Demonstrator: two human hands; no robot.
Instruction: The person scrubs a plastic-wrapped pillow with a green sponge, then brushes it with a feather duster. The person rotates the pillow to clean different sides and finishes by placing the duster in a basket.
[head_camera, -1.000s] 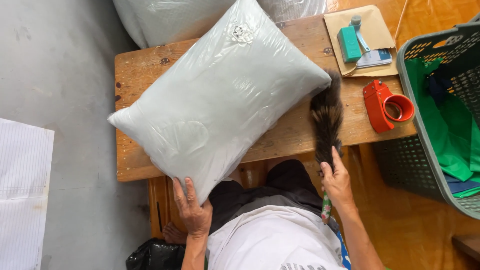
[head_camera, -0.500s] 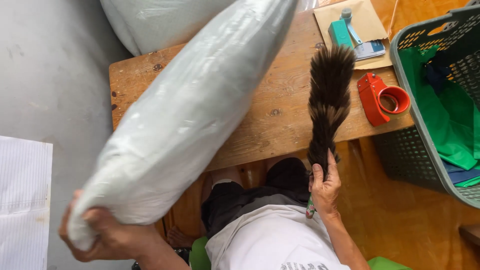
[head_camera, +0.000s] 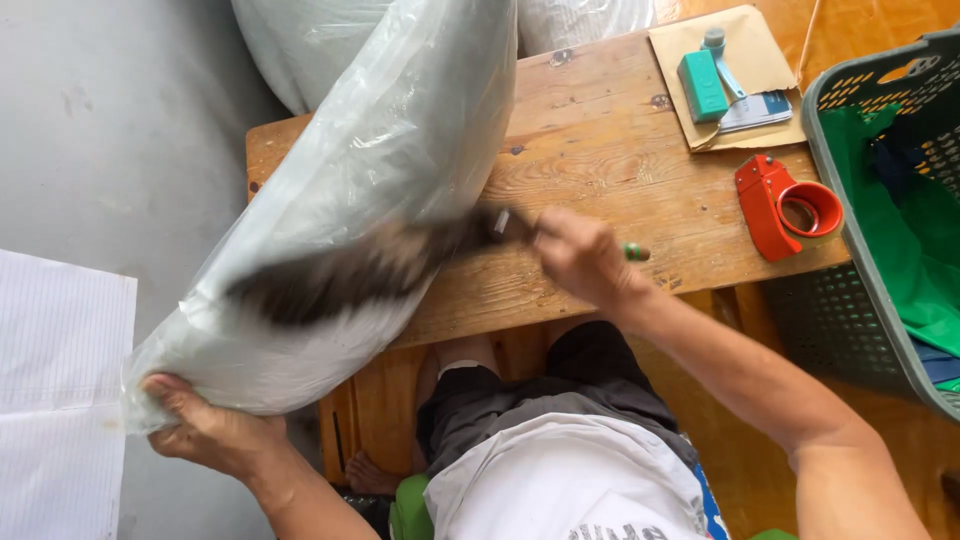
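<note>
My left hand (head_camera: 205, 432) grips the near corner of a pale grey pillow sealed in clear plastic (head_camera: 370, 180). The pillow stands tilted on its edge over the left part of the wooden table (head_camera: 610, 170). My right hand (head_camera: 578, 255) is closed on the handle of a dark brown feather duster (head_camera: 350, 275). The blurred feathers lie across the pillow's side, pointing left.
An orange tape dispenser (head_camera: 785, 208) lies at the table's right edge. A brown envelope (head_camera: 735, 75) with a teal tool on it sits at the back right. A grey-green basket (head_camera: 900, 200) with green cloth stands to the right. More bagged pillows (head_camera: 300, 40) lie behind. White paper (head_camera: 55, 390) covers the floor at left.
My right hand swung the duster from upright over the table leftward onto the pillow. My left hand holds the pillow raised on its edge, a little further right than before.
</note>
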